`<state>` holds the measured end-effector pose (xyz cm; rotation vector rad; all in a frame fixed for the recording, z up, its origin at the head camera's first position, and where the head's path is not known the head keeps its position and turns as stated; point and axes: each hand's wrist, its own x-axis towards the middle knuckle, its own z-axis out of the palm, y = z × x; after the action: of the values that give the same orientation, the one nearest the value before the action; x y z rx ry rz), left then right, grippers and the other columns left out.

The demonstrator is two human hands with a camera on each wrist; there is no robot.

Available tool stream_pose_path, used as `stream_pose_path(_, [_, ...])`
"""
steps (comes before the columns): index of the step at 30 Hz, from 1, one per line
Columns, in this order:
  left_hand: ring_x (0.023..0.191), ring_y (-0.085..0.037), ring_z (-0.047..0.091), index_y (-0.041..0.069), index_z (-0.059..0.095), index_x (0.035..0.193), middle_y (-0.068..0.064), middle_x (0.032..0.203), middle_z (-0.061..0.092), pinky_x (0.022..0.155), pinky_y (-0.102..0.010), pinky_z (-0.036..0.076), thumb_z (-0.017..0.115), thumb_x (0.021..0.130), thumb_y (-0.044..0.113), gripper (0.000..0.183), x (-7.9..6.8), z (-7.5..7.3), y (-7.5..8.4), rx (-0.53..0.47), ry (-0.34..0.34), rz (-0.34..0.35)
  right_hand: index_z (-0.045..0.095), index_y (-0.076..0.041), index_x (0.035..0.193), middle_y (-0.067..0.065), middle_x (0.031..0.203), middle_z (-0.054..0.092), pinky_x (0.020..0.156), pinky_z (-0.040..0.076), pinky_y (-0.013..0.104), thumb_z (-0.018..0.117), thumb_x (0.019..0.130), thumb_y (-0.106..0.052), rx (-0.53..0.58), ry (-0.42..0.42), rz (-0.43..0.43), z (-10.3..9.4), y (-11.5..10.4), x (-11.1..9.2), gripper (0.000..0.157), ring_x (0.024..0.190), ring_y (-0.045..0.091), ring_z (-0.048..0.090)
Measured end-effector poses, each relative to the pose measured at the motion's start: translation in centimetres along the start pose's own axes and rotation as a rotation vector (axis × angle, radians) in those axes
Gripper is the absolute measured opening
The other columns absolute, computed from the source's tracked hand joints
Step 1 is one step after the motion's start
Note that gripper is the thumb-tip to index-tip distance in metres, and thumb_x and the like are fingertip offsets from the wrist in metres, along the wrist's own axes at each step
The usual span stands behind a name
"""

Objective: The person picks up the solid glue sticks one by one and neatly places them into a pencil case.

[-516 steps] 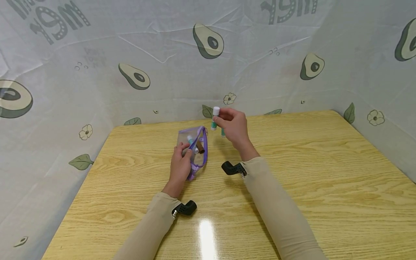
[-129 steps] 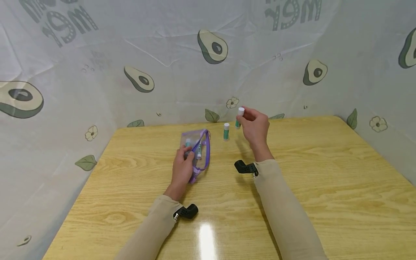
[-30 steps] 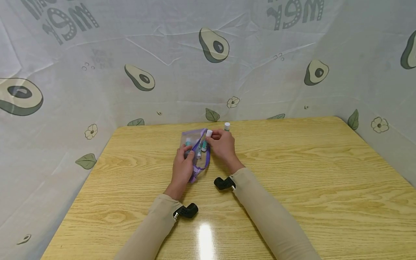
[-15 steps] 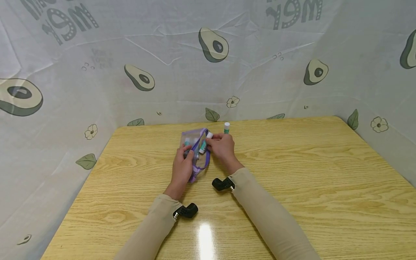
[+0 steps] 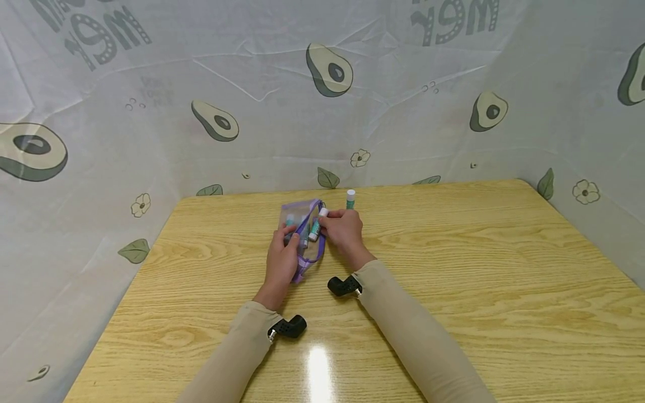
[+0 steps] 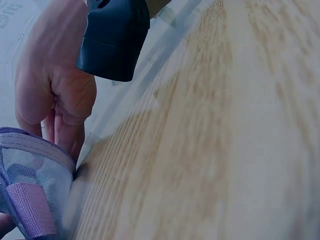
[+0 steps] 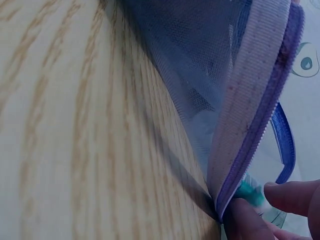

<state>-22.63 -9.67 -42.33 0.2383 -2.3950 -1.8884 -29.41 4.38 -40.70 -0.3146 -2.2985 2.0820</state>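
Observation:
My left hand (image 5: 281, 260) grips the near side of a zippered mesh pouch (image 5: 308, 259) with purple edging, thumb at its gaping opening. With thumb and fingers, my right hand (image 5: 345, 230) pinches a white-capped glue stick (image 5: 314, 230) with a green label. This stick leans in the opening, lower end inside the rim. Through the mesh, another glue stick (image 5: 290, 220) shows beside the left fingers. One more glue stick (image 5: 350, 199) stands upright behind the right hand, its base hidden. In the right wrist view, the zipper edge (image 7: 265, 107) rises beside the fingertips.
The wooden table (image 5: 453, 268) extends around the pouch, widest to the right. Printed avocado cloth (image 5: 403, 112) hangs at the back and sides. Black wrist mounts (image 5: 289, 326) jut inward from both sleeves.
Since 4.3 s ago, my right hand has brought its glue stick left to the pouch. Over the last second the stick has tilted and sunk slightly into the opening. The left hand stays put.

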Motion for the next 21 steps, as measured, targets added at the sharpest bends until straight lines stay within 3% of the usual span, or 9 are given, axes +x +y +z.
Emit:
stream_pose_path(11, [0.166,-0.035,0.017,0.01,0.053,0.153,-0.008,0.178,0.023,0.134,-0.056,0.018,0.045,0.113,0.029,0.045,0.18,-0.15,-0.1,-0.007,-0.008,-0.006,0.071,0.012,0.123,0.029,0.115,0.077,0.087,0.066,0.037,0.078,0.092,-0.004,0.008,-0.001,-0.005,0.05,-0.28,-0.06,0.034,0.1,0.033,0.081])
stream_pose_path(21, [0.166,-0.035,0.017,0.009,0.052,0.152,-0.009,0.179,0.023,0.134,-0.056,0.019,0.046,0.113,0.028,0.044,0.41,-0.31,-0.04,-0.018,-0.016,0.0,0.074,0.005,0.124,0.022,0.114,0.08,0.086,0.066,0.038,0.078,0.096,-0.012,-0.094,-0.007,-0.093,-0.03,-0.64,0.06,0.033,0.099,0.032,0.08])
